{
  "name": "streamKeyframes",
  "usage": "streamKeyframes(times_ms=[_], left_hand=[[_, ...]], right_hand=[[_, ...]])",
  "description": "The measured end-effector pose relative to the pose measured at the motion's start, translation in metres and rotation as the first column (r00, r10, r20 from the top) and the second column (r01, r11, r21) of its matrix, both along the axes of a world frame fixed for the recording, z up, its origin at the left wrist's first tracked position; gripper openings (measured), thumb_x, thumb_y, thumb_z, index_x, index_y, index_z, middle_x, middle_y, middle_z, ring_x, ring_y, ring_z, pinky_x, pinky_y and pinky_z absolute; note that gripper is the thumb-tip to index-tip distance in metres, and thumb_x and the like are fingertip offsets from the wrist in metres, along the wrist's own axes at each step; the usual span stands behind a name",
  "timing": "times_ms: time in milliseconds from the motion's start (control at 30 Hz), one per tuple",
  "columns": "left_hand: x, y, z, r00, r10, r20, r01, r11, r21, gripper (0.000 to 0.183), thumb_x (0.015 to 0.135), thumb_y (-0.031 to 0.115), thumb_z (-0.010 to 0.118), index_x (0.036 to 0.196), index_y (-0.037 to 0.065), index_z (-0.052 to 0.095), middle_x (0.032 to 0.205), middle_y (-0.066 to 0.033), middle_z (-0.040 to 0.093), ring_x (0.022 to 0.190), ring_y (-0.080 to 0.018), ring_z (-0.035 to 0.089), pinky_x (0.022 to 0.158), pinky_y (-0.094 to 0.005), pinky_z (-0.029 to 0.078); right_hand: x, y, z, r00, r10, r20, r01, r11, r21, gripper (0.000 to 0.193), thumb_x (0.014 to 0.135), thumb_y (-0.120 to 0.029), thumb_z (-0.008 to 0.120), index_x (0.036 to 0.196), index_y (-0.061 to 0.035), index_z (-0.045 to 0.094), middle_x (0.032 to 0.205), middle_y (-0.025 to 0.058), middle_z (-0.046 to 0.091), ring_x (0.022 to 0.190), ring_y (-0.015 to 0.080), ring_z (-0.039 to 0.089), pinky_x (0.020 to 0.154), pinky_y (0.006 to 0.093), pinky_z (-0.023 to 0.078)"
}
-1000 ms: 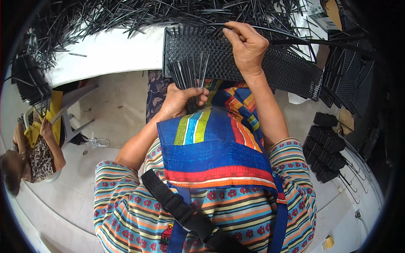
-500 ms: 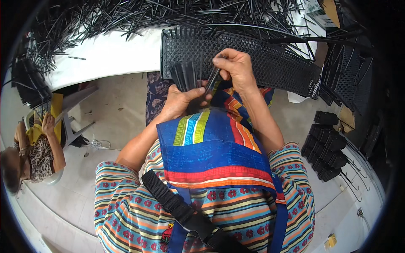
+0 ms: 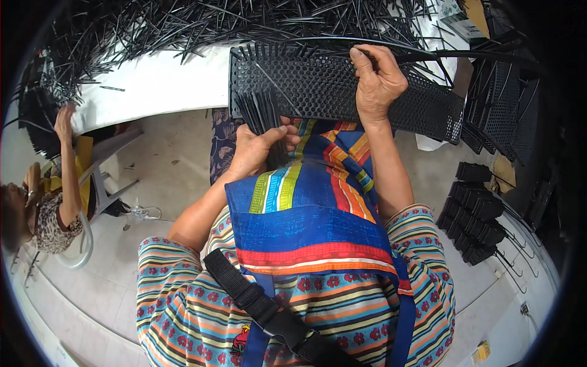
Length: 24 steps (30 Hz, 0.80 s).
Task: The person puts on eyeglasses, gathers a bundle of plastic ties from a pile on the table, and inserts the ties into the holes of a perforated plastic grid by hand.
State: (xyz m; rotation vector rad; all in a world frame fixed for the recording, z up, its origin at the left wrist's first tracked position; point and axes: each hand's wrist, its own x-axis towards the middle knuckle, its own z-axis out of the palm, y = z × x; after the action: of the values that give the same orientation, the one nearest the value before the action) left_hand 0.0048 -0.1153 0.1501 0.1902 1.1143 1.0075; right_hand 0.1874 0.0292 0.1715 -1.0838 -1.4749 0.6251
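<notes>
Leftmost, a seated co-worker [image 3: 55, 229] is holding one raised hand [image 3: 65, 124] near the end of the white-covered tabletop [image 3: 162, 85], where a heap of black strips [image 3: 208, 27] is spreading along the far side. Next, the person's left hand [image 3: 257, 147] is gripping a bundle of black strips [image 3: 259, 109] in front of a perforated black panel [image 3: 324, 88], which is lying along the near edge; a row of strips [image 3: 269, 52] is sticking up at its upper left. The right hand [image 3: 380, 85] is hovering over the panel's upper edge, fingers curled toward the thumb; whether they are pinching anything is unclear. Farther right, more perforated panels [image 3: 504, 110] are leaning together.
</notes>
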Motion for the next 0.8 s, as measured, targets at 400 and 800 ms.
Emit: streamKeyframes(times_ms=[400,800], left_hand=[[-0.008,-0.020,0.000,0.970,-0.241,-0.005,0.241,0.970,-0.003,0.012,0.087,-0.003,0.060,0.098,-0.007,0.062,0.085,-0.0143,0.070,0.072,-0.0172,0.068,0.066,-0.0290,0.057],[-0.009,-0.015,0.010,0.994,-0.106,0.014,0.107,0.992,-0.068,0.013,0.086,-0.005,0.058,0.097,-0.008,0.064,0.086,-0.0153,0.070,0.070,-0.0200,0.069,0.064,-0.0300,0.059]], right_hand=[[0.000,-0.007,0.009,0.991,-0.029,0.133,0.019,0.997,0.076,0.008,0.076,0.001,0.076,0.082,-0.0008,0.071,0.077,0.0049,0.067,0.065,0.0110,0.061,0.058,0.0226,0.047],[-0.019,0.007,-0.002,0.958,0.012,0.287,-0.037,0.996,0.081,0.008,0.074,-0.005,0.076,0.079,-0.0017,0.071,0.070,0.0079,0.065,0.058,0.0155,0.062,0.052,0.0266,0.045]])
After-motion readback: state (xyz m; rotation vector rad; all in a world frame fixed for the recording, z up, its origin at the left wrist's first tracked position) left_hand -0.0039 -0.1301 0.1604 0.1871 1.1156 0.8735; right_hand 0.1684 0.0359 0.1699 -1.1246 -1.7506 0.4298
